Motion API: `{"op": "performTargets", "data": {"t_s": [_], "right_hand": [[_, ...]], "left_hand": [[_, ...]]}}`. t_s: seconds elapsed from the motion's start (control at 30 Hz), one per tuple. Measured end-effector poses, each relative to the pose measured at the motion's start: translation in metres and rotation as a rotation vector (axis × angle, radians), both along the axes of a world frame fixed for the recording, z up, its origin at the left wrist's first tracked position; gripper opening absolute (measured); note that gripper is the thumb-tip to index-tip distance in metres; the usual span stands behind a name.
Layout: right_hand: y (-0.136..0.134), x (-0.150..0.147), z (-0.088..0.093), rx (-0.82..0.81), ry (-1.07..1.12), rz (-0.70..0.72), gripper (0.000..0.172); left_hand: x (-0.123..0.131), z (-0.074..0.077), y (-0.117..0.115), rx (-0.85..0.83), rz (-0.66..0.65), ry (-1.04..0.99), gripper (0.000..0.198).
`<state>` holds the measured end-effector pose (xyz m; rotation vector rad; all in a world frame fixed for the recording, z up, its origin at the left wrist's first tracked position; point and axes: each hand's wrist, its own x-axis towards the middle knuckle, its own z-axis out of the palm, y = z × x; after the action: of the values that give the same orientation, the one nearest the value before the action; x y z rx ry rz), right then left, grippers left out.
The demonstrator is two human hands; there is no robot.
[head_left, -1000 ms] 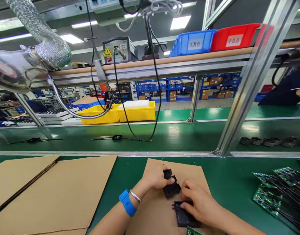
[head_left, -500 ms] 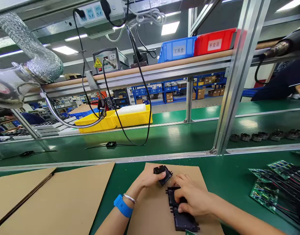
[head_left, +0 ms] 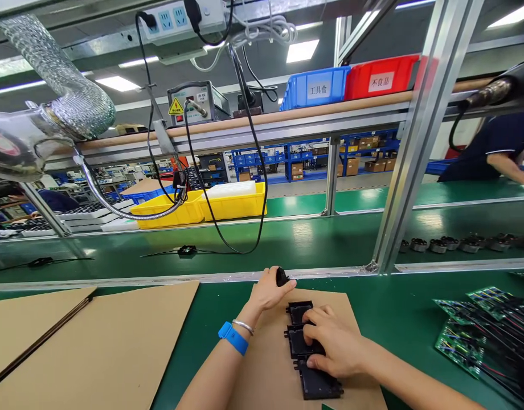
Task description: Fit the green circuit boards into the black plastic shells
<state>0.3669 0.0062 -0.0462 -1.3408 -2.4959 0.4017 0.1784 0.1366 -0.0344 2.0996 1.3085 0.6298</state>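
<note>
My left hand (head_left: 268, 291) is closed around a small black plastic housing (head_left: 281, 277), tilted up and partly covered by the fingers, above the far end of a cardboard sheet. Three shallow black plastic housings lie in a column on that sheet. My right hand (head_left: 341, 344) reaches over them from the right, fingers bent on the middle housing (head_left: 297, 343). Its thumb is at the border with the near housing (head_left: 319, 382). The far housing (head_left: 299, 313) sits just beyond the fingers. Part of the middle housing is hidden by the hand.
A cardboard sheet (head_left: 262, 364) lies under the housings, with larger cardboard (head_left: 129, 341) to the left. Green circuit boards (head_left: 461, 344) with black wires lie at right. A metal post (head_left: 416, 148) rises beyond. A black cable (head_left: 262, 188) hangs ahead, near yellow bins (head_left: 236, 204).
My left hand has moved away from me, lifting and turning its housing. A third housing now shows at the column's far end. My right hand stays over the middle one.
</note>
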Motion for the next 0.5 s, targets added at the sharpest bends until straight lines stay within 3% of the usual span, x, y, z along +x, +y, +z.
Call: {"op": "performTargets", "data": {"t_s": [0.17, 0.3, 0.5], "right_hand": [[-0.007, 0.000, -0.005, 0.018, 0.044, -0.003, 0.027], [-0.010, -0.004, -0.005, 0.035, 0.032, -0.006, 0.026], [-0.001, -0.005, -0.002, -0.025, -0.050, 0.002, 0.047]], "left_hand": [[0.025, -0.019, -0.003, 0.104, -0.053, 0.119, 0.037], [0.026, -0.031, -0.008, 0.174, -0.172, 0.108, 0.031], [0.021, -0.023, -0.013, 0.205, -0.333, 0.031, 0.035]]}}
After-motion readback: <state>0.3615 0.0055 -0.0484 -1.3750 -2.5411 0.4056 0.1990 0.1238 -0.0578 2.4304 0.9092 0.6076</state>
